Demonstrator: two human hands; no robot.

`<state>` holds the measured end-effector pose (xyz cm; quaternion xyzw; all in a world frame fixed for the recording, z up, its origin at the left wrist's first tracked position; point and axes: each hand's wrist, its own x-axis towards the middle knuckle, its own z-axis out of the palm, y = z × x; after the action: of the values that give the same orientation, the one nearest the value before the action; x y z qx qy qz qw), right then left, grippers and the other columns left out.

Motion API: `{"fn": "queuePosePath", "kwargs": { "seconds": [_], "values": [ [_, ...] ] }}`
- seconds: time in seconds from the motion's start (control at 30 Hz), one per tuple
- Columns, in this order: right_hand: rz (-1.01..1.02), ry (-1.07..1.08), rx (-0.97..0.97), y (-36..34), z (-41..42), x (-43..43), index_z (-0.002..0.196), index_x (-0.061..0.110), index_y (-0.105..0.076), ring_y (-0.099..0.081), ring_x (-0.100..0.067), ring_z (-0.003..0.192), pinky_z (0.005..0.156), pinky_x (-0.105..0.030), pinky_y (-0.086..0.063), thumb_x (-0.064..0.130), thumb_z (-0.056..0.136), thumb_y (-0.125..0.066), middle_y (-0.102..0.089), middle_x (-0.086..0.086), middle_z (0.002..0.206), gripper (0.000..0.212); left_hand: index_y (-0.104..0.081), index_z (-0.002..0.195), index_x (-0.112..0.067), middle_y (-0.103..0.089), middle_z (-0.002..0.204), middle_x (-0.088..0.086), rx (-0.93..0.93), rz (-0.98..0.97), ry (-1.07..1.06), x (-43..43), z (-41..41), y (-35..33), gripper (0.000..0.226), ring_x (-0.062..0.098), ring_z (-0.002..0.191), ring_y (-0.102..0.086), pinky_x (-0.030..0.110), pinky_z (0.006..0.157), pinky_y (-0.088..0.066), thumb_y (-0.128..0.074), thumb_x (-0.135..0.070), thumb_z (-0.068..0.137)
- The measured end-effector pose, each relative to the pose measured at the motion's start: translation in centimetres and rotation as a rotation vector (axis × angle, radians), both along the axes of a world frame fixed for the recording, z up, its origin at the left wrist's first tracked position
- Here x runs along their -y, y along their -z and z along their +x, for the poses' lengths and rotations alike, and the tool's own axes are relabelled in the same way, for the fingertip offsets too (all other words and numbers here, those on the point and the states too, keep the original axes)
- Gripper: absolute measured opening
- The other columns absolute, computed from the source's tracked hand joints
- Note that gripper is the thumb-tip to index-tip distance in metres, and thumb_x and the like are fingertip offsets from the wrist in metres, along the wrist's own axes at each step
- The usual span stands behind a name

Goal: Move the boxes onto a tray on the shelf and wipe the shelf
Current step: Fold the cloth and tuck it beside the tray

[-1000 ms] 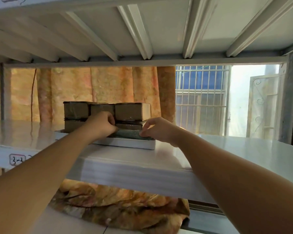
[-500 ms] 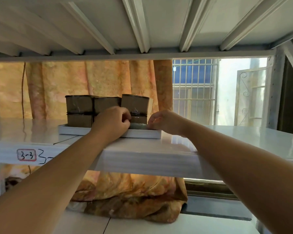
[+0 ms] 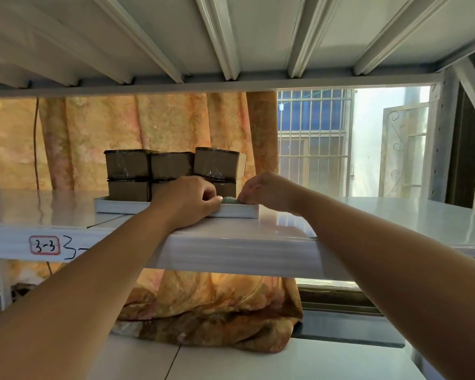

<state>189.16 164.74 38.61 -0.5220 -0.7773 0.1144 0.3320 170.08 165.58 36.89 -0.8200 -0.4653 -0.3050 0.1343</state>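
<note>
While lengthwise along shelf (image 3: 368, 215), tray (image 3: 121, 206)

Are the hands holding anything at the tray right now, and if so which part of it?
Both hands pinch a small green cloth lying in the tray: left hand at its left end, right hand at its right end.

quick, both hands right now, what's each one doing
Left hand: fingers curled at the front rim of the white tray, pinching the small green fuzzy cloth.
Right hand: closed, pinching the same cloth.
</note>
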Motion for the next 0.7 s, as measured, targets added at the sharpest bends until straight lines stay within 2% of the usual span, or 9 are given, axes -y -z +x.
{"fn": "queuePosePath", "kwargs": {
  "seconds": [0.07, 0.13, 0.23, 0.37, 0.43, 0.5, 0.6, 0.7],
  "values": [
    [0.027, 0.011, 0.049, 0.1, 0.1, -0.4, 0.087, 0.010, -0.073, -0.060, -0.018, 0.092, 0.085, -0.027, -0.050, 0.010, 0.087, -0.061, -0.065, -0.001, 0.088, 0.012, -0.067, 0.080, -0.023, -0.066, 0.082, -0.005, 0.029, 0.013, -0.014, 0.1, 0.2, 0.0, 0.027, 0.012, 0.072, -0.057, 0.026, 0.057, -0.039, -0.049, -0.041, 0.090],
    [0.052, 0.018, 0.098, 0.1, 0.2, -0.9, 0.077, 0.020, -0.070, -0.060, -0.023, 0.100, 0.094, -0.038, -0.050, 0.013, 0.086, -0.062, -0.065, -0.001, 0.093, 0.014, -0.067, 0.090, -0.023, -0.068, 0.091, -0.003, 0.089, 0.018, -0.012, 0.1, 0.2, 0.0, 0.021, 0.014, 0.076, -0.059, 0.028, 0.061, -0.045, -0.049, -0.033, 0.091],
    [0.051, 0.027, 0.104, 0.1, 0.1, -1.1, 0.068, 0.029, -0.062, -0.059, -0.024, 0.101, 0.096, -0.043, -0.049, 0.019, 0.086, -0.063, -0.061, 0.001, 0.093, 0.021, -0.063, 0.115, -0.020, -0.067, 0.108, 0.002, 0.189, 0.047, -0.043, 0.2, 0.1, -0.1, 0.027, 0.017, 0.082, -0.062, 0.033, 0.069, -0.051, -0.047, -0.021, 0.093],
    [0.154, 0.154, 0.167, 0.2, 0.1, -1.3, 0.064, 0.033, -0.053, -0.056, -0.026, 0.103, 0.097, -0.050, -0.043, 0.043, 0.085, -0.061, -0.059, 0.004, 0.093, 0.025, -0.063, 0.113, -0.020, -0.064, 0.110, 0.000, 0.188, 0.092, -0.047, 0.0, 0.0, 0.0, 0.025, 0.014, 0.094, -0.054, 0.028, 0.072, -0.041, -0.049, -0.021, 0.092],
    [0.162, 0.159, 0.198, 0.3, 0.1, -1.3, 0.064, 0.033, -0.055, -0.057, -0.025, 0.101, 0.097, -0.050, -0.042, 0.046, 0.084, -0.060, -0.063, 0.003, 0.091, 0.025, -0.062, 0.109, -0.022, -0.062, 0.103, -0.003, 0.158, 0.113, -0.001, 0.1, 0.1, 0.1, 0.022, 0.015, 0.100, -0.051, 0.028, 0.075, -0.040, -0.051, -0.024, 0.091],
    [0.139, 0.134, 0.236, 0.4, 0.0, -1.2, 0.066, 0.029, -0.062, -0.058, -0.024, 0.096, 0.094, -0.047, -0.045, 0.049, 0.084, -0.058, -0.066, -0.001, 0.087, 0.028, -0.063, 0.102, -0.024, -0.060, 0.098, -0.006, 0.105, 0.083, 0.022, 0.2, 0.2, 0.1, 0.016, 0.013, 0.096, -0.051, 0.029, 0.074, -0.040, -0.052, -0.027, 0.091],
    [0.104, 0.065, 0.245, 0.3, 0.0, -0.5, 0.088, 0.001, -0.070, -0.054, -0.021, 0.080, 0.075, -0.033, -0.041, 0.047, 0.091, -0.052, -0.059, -0.011, 0.078, 0.050, -0.065, 0.086, -0.026, -0.060, 0.091, -0.007, 0.068, 0.031, 0.037, 0.2, 0.3, 0.1, 0.013, 0.013, 0.086, -0.056, 0.031, 0.073, -0.045, -0.053, -0.030, 0.090],
    [0.065, 0.013, 0.224, 0.0, 0.1, 0.3, 0.092, -0.009, -0.065, -0.045, -0.020, 0.074, 0.069, -0.030, -0.034, 0.044, 0.094, -0.050, -0.050, -0.011, 0.075, 0.056, -0.066, 0.077, -0.018, -0.060, 0.082, -0.005, 0.088, 0.007, 0.049, 0.0, 0.2, 0.0, 0.023, 0.014, 0.076, -0.057, 0.032, 0.068, -0.044, -0.054, -0.032, 0.090]
  ]
}}
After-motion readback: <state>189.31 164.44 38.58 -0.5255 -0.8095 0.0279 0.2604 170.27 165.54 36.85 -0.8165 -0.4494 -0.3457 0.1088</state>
